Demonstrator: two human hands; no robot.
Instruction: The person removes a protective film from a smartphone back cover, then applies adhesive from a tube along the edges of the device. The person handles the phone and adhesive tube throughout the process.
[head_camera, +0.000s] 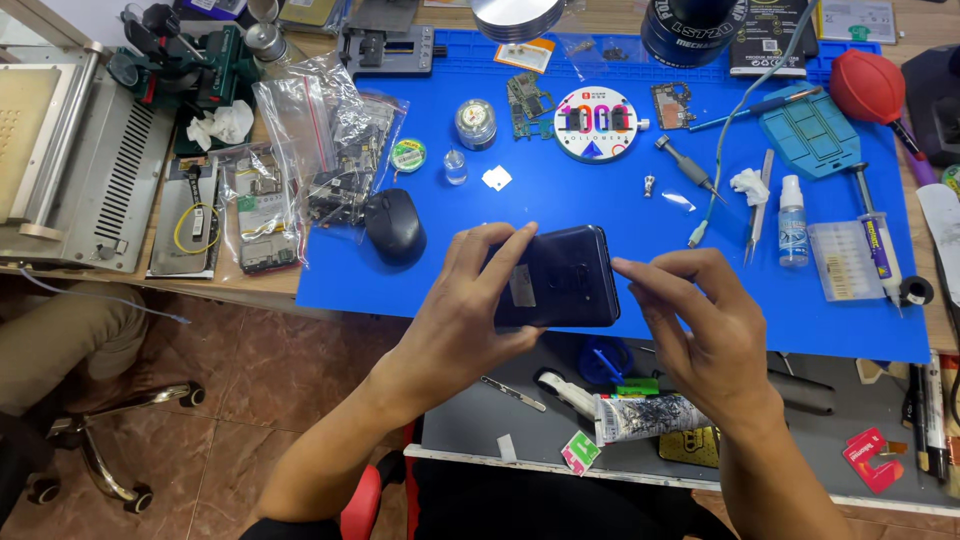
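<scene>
A dark blue smartphone (562, 277) is held back side up above the front edge of the blue work mat (620, 200). My left hand (462, 315) grips its left end, fingers over the top and thumb underneath. My right hand (700, 320) pinches the phone's right edge with fingertips and thumb. A small pale sticker shows on the phone's back.
On the mat lie a black mouse (394, 227), a round white parts dish (595, 124), circuit boards, tweezers (757, 210), a small bottle (792, 222) and a red air blower (868, 87). Plastic bags of parts (320, 150) sit left. An open drawer (560, 420) holds a glue tube.
</scene>
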